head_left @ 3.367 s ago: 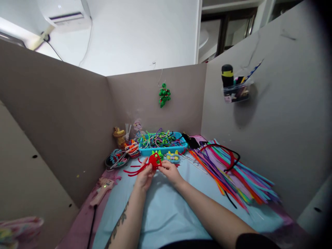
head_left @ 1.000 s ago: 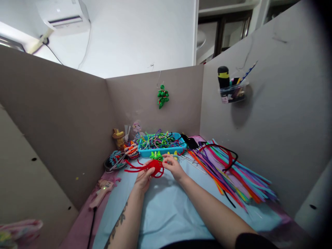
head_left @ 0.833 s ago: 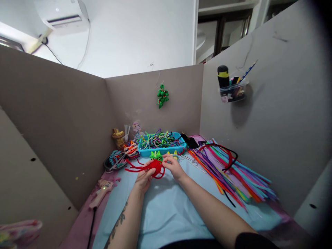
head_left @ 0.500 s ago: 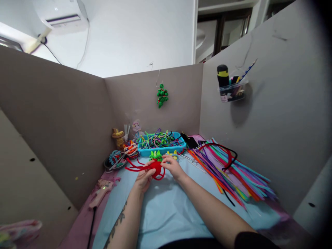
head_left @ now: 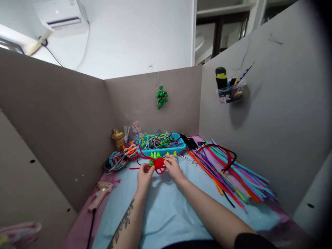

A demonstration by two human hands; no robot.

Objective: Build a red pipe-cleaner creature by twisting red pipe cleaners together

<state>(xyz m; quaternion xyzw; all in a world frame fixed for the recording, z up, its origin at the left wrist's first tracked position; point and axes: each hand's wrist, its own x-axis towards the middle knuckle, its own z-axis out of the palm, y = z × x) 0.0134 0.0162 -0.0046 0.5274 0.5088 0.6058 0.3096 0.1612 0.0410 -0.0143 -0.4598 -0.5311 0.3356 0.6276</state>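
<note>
A red pipe-cleaner figure (head_left: 159, 163) with a rounded body is held up between my two hands over the blue cloth. Long red stems trail from it up and to the left, and a loop hangs below. My left hand (head_left: 145, 173) pinches its left side between thumb and fingers. At the other side, my right hand (head_left: 172, 166) is closed on the body's right edge. Just behind it sits a green pipe-cleaner figure (head_left: 155, 155), partly covered, with a yellow one (head_left: 171, 154) to its right, mostly hidden by my right hand.
A blue tray (head_left: 160, 151) full of tangled stems stands at the back. To the right lies a spread of colourful pipe cleaners (head_left: 228, 169), with scissors (head_left: 190, 159) nearby. A black bowl (head_left: 115, 166) and a pink glue gun (head_left: 100, 199) are on the left. Grey panels enclose the table.
The red figure has turned in my hands, its stems swinging from leftward to upward. My left hand has shifted left and re-gripped at its edge.
</note>
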